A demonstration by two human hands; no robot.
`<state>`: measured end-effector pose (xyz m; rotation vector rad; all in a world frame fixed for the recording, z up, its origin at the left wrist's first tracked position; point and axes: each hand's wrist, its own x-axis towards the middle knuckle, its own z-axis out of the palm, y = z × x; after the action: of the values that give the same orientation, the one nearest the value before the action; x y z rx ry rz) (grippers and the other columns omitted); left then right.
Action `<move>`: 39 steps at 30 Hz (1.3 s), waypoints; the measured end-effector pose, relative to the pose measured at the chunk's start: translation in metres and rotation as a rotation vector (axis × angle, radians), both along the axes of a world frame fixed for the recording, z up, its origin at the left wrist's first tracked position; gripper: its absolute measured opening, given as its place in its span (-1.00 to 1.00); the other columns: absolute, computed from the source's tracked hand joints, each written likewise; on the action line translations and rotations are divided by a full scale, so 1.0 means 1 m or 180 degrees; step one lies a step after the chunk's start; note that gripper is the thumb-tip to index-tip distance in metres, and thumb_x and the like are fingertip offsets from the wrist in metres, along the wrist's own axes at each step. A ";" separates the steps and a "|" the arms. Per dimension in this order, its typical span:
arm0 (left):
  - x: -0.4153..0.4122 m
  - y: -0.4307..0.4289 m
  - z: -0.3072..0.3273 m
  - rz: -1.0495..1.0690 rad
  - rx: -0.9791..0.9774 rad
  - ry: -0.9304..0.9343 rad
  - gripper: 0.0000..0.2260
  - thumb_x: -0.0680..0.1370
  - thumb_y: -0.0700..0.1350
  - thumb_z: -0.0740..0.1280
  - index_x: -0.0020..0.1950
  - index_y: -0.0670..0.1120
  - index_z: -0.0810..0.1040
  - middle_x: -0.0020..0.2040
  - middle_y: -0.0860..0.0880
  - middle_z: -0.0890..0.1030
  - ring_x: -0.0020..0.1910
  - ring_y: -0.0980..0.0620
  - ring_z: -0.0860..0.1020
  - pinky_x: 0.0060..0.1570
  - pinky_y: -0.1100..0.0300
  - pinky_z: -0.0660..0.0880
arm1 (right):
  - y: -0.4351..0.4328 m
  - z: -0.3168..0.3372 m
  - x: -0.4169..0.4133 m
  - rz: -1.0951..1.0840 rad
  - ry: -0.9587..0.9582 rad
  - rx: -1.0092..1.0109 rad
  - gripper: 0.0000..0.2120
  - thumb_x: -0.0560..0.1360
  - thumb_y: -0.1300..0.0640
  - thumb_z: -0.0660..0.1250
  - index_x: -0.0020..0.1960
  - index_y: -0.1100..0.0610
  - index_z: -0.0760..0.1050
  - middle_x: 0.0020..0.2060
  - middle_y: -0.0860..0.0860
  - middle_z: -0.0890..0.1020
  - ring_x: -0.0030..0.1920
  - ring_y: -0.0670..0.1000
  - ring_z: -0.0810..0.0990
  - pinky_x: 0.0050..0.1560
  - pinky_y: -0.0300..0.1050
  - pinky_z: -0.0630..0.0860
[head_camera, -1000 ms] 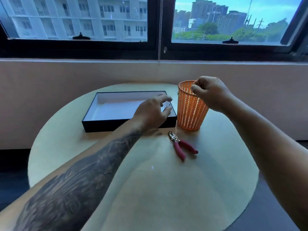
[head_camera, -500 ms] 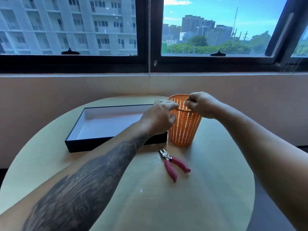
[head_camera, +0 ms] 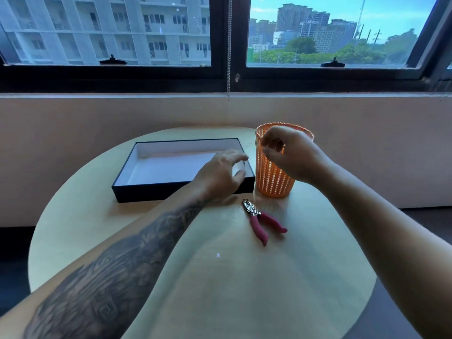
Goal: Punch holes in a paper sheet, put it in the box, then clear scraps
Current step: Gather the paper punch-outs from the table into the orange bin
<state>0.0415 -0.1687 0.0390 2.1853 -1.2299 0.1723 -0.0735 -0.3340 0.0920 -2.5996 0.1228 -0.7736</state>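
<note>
Left hand, fingers loosely apart, hovers over the black box holding the white sheet; right hand, curled, grip unclear, hangs above the orange basket at the box's 3 o'clock, with the pink-handled punch at the basket's 6 o'clock.

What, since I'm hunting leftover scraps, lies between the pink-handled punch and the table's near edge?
In the head view, one small white scrap lies on the table nearer than the punch; the rest is bare.
</note>
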 end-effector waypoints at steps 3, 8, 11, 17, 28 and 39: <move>-0.001 0.026 -0.026 0.0148 0.0128 0.0374 -0.72 0.55 -0.09 0.32 0.25 0.00 0.60 0.26 0.06 0.61 0.25 0.07 0.52 0.20 0.22 0.41 | 0.033 -0.025 -0.009 0.0331 0.0332 0.0114 -0.86 0.51 0.14 0.40 -0.08 -0.11 0.54 -0.19 -0.13 0.62 -0.16 -0.05 0.61 -0.09 0.00 0.60; -0.008 0.060 -0.066 0.0288 0.0371 0.0723 -0.76 0.53 -0.04 0.30 0.16 0.04 0.64 0.15 0.10 0.63 0.13 0.08 0.58 0.15 0.11 0.52 | 0.081 -0.077 -0.024 0.0719 0.1036 0.0035 -0.97 0.52 0.05 0.39 -0.06 -0.08 0.58 -0.18 -0.12 0.65 -0.19 -0.09 0.62 -0.12 0.01 0.62; -0.014 0.072 -0.086 0.0381 0.0441 0.0628 -0.73 0.50 0.02 0.26 0.12 0.03 0.65 0.16 0.10 0.62 0.18 0.02 0.56 0.19 0.08 0.49 | 0.094 -0.101 -0.032 0.0805 0.1305 -0.0244 -0.94 0.52 0.04 0.35 -0.06 -0.02 0.59 -0.18 -0.09 0.65 -0.20 -0.07 0.59 -0.12 0.04 0.59; -0.027 0.078 -0.106 0.0482 0.0306 0.0271 -0.71 0.55 -0.02 0.24 0.19 -0.02 0.64 0.30 -0.03 0.57 0.33 -0.04 0.46 0.35 0.00 0.35 | 0.106 -0.116 -0.040 0.0759 0.1450 -0.0687 -0.85 0.53 -0.10 0.35 0.02 -0.07 0.60 -0.09 -0.12 0.63 -0.15 -0.06 0.59 -0.17 0.05 0.60; -0.027 0.079 -0.111 0.0474 0.0249 0.0109 -0.76 0.59 -0.05 0.24 0.19 0.00 0.62 0.30 0.02 0.56 0.35 0.02 0.42 0.33 0.13 0.25 | 0.122 -0.113 -0.031 0.0908 0.1274 -0.1588 -0.88 0.50 0.06 0.36 -0.18 0.03 0.62 -0.22 -0.04 0.63 -0.21 0.04 0.59 -0.30 -0.10 0.33; -0.028 0.080 -0.110 0.0446 0.0128 0.0036 -0.80 0.58 -0.06 0.26 0.12 -0.03 0.64 0.20 0.01 0.60 0.25 0.00 0.49 0.28 0.09 0.36 | 0.120 -0.134 -0.023 0.0994 0.0911 -0.1944 -0.95 0.41 0.21 0.27 -0.20 0.13 0.50 -0.30 0.06 0.59 -0.32 0.11 0.56 -0.36 0.06 0.53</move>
<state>0.0136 -0.0888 -0.0710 2.3050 -1.0829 0.1937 -0.0970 -0.2137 -0.0419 -3.1741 -0.5020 -0.3544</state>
